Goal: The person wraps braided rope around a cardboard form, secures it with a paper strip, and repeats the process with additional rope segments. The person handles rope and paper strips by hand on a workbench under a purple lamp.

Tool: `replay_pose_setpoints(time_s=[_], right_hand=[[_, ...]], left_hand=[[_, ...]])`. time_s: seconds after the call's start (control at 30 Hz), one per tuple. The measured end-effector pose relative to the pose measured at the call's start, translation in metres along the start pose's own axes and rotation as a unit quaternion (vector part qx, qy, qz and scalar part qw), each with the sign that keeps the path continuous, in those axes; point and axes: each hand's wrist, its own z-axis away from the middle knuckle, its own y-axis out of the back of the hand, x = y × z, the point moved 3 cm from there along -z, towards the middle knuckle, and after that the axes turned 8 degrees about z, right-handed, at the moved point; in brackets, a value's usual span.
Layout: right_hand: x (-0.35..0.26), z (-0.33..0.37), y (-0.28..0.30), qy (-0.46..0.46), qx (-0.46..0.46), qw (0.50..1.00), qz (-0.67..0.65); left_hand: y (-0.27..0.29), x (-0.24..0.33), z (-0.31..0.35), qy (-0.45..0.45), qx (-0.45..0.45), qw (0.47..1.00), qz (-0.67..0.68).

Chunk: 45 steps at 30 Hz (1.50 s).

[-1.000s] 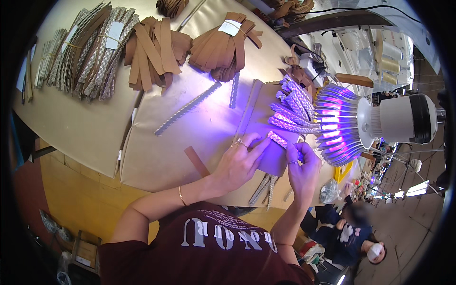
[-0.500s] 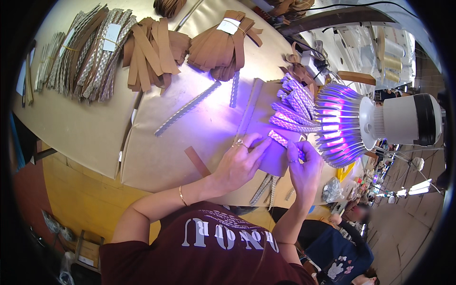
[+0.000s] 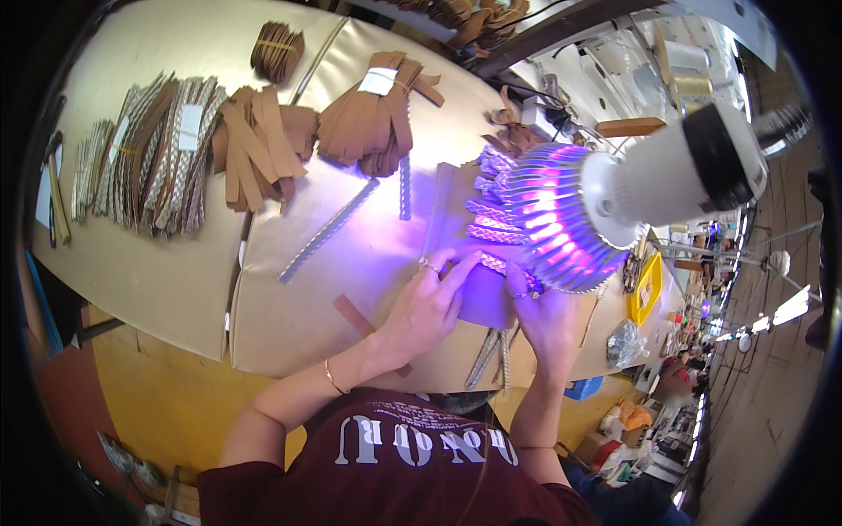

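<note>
Under a purple-glowing lamp (image 3: 561, 215), a short braided strap (image 3: 493, 261) lies on a brown board (image 3: 481, 302). My left hand (image 3: 421, 307) rests beside it with fingers apart, the index fingertip touching the strap's left end. The strap's right end is pinched in my right hand (image 3: 545, 326), close below the lamp's finned rim; the lamp and fingers partly hide that end. Several other braided straps (image 3: 495, 230) lie in a row along the board's far part, running under the lamp. Loose braided strips (image 3: 487, 355) stick out near the board's front edge.
Bundles of brown strips (image 3: 364, 123) and a bundle of braided strips (image 3: 167, 158) lie at the back and left. Two single braided strips (image 3: 329, 230) and a flat brown strip (image 3: 355, 317) are on the table (image 3: 289, 324). A yellow tray (image 3: 646, 289) stands to the right.
The view has shifted, so the lamp now appears farther left and covers more of the straps. My hands stay at the same strap, the right one nearer the lamp's rim in view.
</note>
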Motion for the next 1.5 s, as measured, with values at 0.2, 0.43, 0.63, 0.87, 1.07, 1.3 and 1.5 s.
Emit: replay_pose_setpoints(time_s=[0.2, 0.43, 0.63, 0.87, 1.07, 1.3, 1.5], right_hand=[[0.015, -0.007, 0.02, -0.064, -0.041, 0.997, 0.013], [0.024, -0.003, 0.018, -0.046, -0.008, 0.999, -0.022], [0.042, -0.001, 0.003, -0.072, -0.024, 0.995, -0.062], [0.058, 0.001, -0.012, -0.132, -0.037, 0.986, -0.095], [0.043, 0.005, -0.005, -0.039, 0.01, 0.99, -0.133], [0.032, 0.004, 0.003, 0.005, 0.013, 0.993, -0.116], [0.059, 0.013, 0.011, -0.065, 0.009, 0.986, -0.155]], left_hand=[[0.001, 0.006, -0.001, -0.01, -0.007, 0.997, -0.076], [-0.002, 0.001, -0.001, -0.023, 0.003, 0.994, -0.104], [-0.005, 0.005, 0.0, 0.014, -0.02, 0.992, -0.127], [-0.003, 0.013, -0.002, 0.016, -0.036, 0.986, -0.159], [0.007, 0.042, 0.008, -0.066, -0.01, 0.936, -0.346], [-0.016, 0.046, 0.009, -0.067, -0.107, 0.966, -0.224], [-0.026, 0.038, 0.005, -0.071, -0.136, 0.964, -0.217]])
